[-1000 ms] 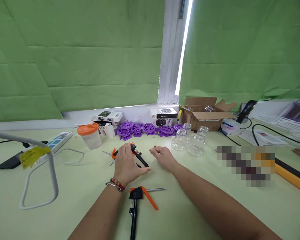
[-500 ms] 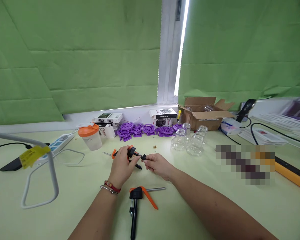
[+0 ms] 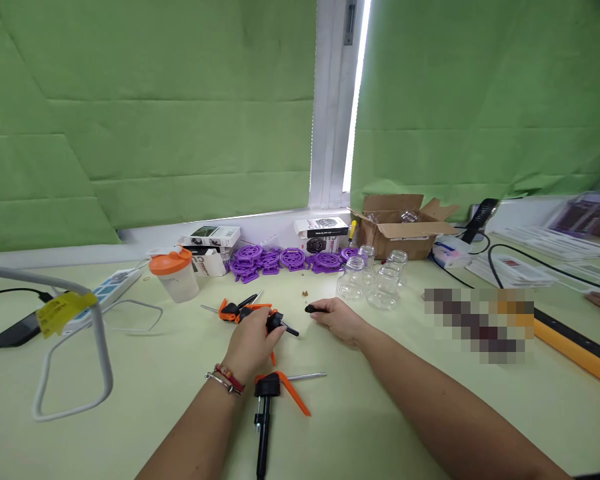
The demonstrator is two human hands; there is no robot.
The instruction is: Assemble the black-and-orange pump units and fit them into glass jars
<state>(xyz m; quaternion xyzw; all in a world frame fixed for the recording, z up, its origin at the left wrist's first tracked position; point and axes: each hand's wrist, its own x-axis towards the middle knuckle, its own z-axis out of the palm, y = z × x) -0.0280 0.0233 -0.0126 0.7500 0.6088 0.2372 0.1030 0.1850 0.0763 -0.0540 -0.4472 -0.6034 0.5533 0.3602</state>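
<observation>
My left hand (image 3: 253, 339) is closed around a black-and-orange device (image 3: 274, 321) whose black rod points right; its exact kind is not clear. In my right hand (image 3: 341, 320), a small dark piece (image 3: 315, 309) is pinched between the fingertips, apart from that device. Just beyond my left hand lies another black-and-orange device (image 3: 230, 309) with a thin metal rod. Closer to me, a similar device (image 3: 267, 387) rests on the table, with a long black shaft, an orange lever and a metal rod. My left fingers hide part of what they hold.
Small brownish bits (image 3: 305, 293) lie beyond my hands. Purple plastic wheel-shaped parts (image 3: 293, 259) line the back, near printed boxes (image 3: 321, 230). Several glass jars (image 3: 383, 288) stand before a cardboard box (image 3: 405, 237). An orange-lidded cup (image 3: 175, 275) and power strip (image 3: 113, 290) sit left.
My hands have moved apart: the right, with the small dark piece, has shifted right. The left has turned its device so that the black rod points right.
</observation>
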